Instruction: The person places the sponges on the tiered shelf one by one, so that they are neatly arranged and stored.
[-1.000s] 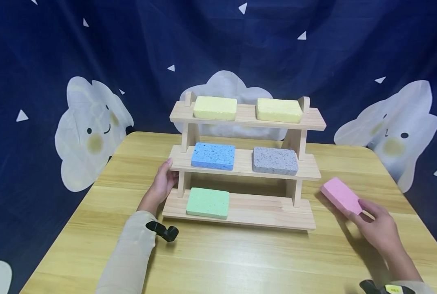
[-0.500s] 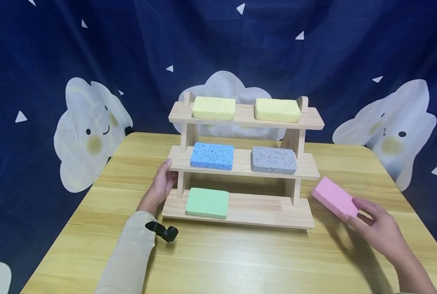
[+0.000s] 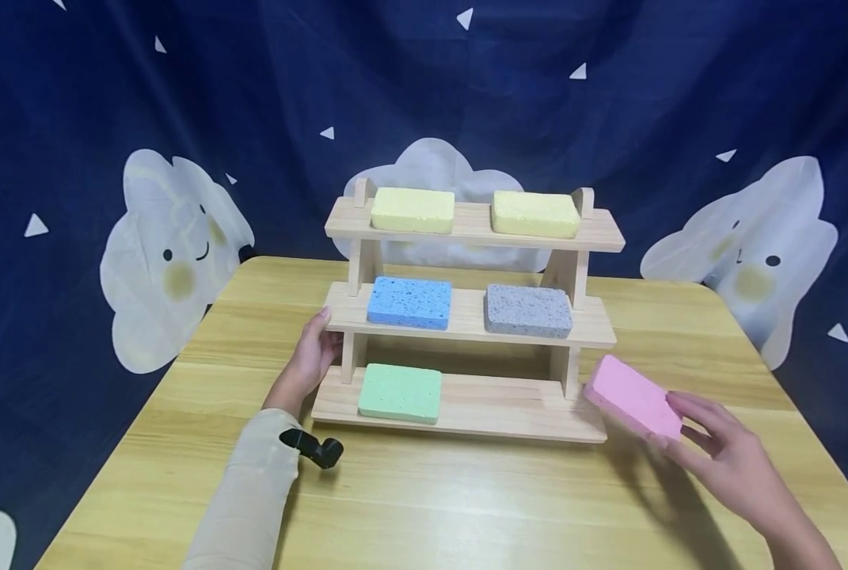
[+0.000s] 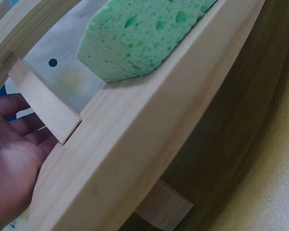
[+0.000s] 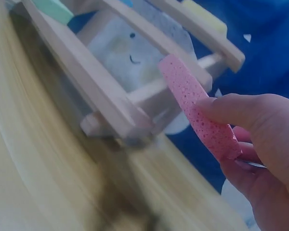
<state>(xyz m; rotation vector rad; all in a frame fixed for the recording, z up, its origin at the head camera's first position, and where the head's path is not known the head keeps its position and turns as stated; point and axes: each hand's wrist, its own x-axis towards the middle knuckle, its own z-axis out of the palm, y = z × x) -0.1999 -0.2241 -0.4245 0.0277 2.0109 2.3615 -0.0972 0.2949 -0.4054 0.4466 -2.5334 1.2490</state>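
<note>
At the right end of a three-tier wooden display rack (image 3: 509, 400), my right hand (image 3: 730, 451) pinches a pink sponge (image 3: 633, 396) between thumb and fingers. The sponge is tilted and held above the table, its far end overlapping the bottom tier's right end in the head view. My left hand (image 3: 308, 360) grips the rack's left side, thumb by the middle tier's end and fingers behind the upright (image 4: 45, 103). A green sponge (image 3: 400, 393) lies on the left of the bottom tier. Bare wood shows to its right.
On the middle tier lie a blue sponge (image 3: 409, 302) and a grey sponge (image 3: 527, 310). Two yellow sponges (image 3: 412, 210) sit on the top tier. The wooden table (image 3: 424, 507) ends at a dark blue cloud-print curtain (image 3: 424, 71) behind the rack.
My right hand has carried the pink sponge leftward, to the rack's right end. The left hand keeps its hold on the rack, and the other sponges stay in place.
</note>
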